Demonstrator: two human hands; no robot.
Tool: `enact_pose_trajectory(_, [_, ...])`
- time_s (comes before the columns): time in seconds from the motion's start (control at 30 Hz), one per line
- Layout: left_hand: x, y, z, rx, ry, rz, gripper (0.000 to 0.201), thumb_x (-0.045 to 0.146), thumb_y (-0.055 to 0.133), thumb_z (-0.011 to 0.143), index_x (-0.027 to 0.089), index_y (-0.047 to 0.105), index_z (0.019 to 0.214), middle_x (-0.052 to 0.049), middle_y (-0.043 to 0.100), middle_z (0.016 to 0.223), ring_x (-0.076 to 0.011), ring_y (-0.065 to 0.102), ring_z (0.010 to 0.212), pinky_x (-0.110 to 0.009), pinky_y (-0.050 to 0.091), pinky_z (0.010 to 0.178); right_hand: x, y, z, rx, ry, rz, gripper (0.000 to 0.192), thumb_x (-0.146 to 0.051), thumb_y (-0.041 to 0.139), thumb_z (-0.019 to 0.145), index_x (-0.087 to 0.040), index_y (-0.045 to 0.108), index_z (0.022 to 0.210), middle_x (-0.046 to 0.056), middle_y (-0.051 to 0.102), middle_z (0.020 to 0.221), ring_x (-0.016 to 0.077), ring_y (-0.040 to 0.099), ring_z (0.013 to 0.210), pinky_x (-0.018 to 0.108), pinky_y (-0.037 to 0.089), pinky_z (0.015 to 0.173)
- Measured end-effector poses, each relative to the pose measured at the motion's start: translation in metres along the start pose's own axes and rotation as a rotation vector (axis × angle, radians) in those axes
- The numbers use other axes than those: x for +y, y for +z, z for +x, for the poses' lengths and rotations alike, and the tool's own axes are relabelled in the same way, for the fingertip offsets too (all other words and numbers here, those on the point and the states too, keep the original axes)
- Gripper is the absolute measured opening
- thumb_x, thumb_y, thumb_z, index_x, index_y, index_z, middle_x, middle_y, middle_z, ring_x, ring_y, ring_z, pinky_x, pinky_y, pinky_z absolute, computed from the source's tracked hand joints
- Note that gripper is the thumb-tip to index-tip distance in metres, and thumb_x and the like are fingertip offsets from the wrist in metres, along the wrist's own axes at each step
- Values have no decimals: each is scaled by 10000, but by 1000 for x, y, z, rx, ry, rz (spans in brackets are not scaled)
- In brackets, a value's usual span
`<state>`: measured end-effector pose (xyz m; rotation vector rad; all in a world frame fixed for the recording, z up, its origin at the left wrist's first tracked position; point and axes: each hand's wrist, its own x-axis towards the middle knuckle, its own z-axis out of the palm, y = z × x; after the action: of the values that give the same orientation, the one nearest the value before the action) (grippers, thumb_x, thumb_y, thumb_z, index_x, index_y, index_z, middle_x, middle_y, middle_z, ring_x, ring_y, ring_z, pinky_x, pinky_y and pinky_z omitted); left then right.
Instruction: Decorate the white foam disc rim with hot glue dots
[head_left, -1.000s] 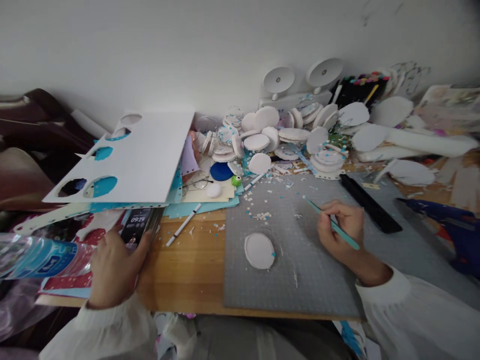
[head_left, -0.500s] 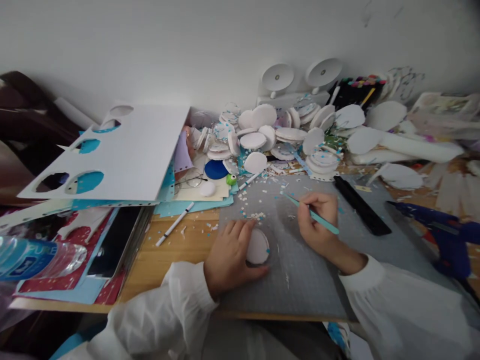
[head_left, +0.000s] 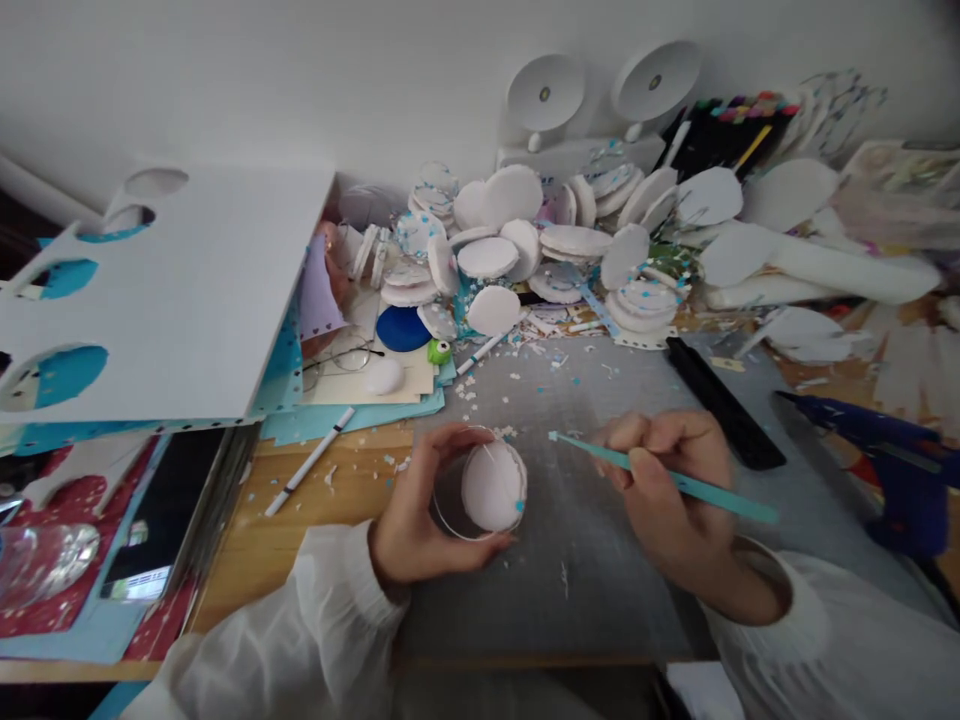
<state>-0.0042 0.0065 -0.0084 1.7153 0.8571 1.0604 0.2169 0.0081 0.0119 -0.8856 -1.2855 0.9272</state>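
My left hand (head_left: 420, 515) curls around a white foam-like disc (head_left: 489, 488), thumb at the lower edge and fingertips at the top. A small blue piece sits on the disc's right rim. A thin pale loop (head_left: 444, 518) arcs between the disc and my palm. To the right, my right hand (head_left: 679, 490) grips teal tweezers (head_left: 720, 497) that point left toward the disc. At their tip is a tiny pale star-shaped piece (head_left: 553, 436), apart from the disc.
A grey cutting mat (head_left: 525, 610) lies underneath, scattered with tiny scraps. Behind it is a heap of white discs (head_left: 487, 258). A black bar (head_left: 724, 405) and a blue glue gun (head_left: 892, 450) lie right; a capped white pen (head_left: 309, 462) and a white board with holes (head_left: 225, 290) lie left.
My left fingers have spread from resting beside the disc to curling around it, showing the loop. My right hand has moved nearer me; the tweezers lie flatter, with the star at their tip.
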Motion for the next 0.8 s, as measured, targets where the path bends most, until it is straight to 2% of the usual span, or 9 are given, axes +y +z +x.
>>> enact_pose_trajectory(0.23, [-1, 3, 2, 107, 94, -47, 876, 244, 841, 613, 258, 336, 1329, -132, 517, 1249, -282, 530, 1186, -459, 433, 1026, -7, 5, -13, -154, 32, 20, 125, -170, 426, 907, -262, 348, 875, -36, 384, 672, 130, 381, 564, 303, 389, 559])
enact_pose_trajectory(0.43, [-1, 5, 0, 140, 165, -68, 865, 240, 854, 594, 229, 376, 1316, -132, 527, 1268, -295, 524, 1199, -471, 445, 1020, -14, 4, -11, -292, -72, 19, 187, -141, 447, 879, -247, 332, 777, -43, 335, 618, 124, 348, 541, 281, 361, 525])
enact_pose_trajectory(0.6, [-1, 6, -3, 156, 179, -88, 836, 219, 854, 595, 231, 410, 1304, -122, 525, 1283, -300, 507, 1224, -495, 436, 1043, -15, 3, -12, -385, -203, -23, 253, -71, 490, 804, -247, 312, 768, -40, 388, 600, 129, 352, 548, 293, 363, 527])
enact_pose_trajectory(0.8, [-2, 7, -5, 173, 202, -56, 855, 242, 862, 588, 242, 406, 1311, -119, 542, 1267, -290, 524, 1208, -496, 449, 1039, -18, 2, -10, -469, -253, -150, 286, -31, 477, 745, -236, 279, 726, -43, 435, 619, 123, 395, 552, 305, 396, 548])
